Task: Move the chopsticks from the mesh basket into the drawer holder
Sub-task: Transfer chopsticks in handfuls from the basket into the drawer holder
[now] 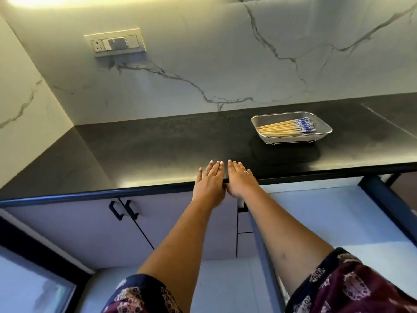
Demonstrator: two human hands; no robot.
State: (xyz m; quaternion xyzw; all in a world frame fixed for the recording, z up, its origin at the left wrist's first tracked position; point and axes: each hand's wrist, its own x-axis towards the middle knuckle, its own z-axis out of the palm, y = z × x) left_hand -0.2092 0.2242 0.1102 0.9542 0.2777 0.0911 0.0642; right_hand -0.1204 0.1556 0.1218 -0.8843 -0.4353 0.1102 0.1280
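The left grip (208, 184) and right grip (240, 179) are resting flat and empty on the bench (158, 145) edge, the chopsticks (286, 128) lying crosswise in the basket (270, 138) farther back and rightward, nearest the right grip.

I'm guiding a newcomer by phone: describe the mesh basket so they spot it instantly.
Look along the black countertop below the marble wall. Toward its right side stands a metal mesh basket, the only container there, holding pale chopsticks with blue-patterned ends.
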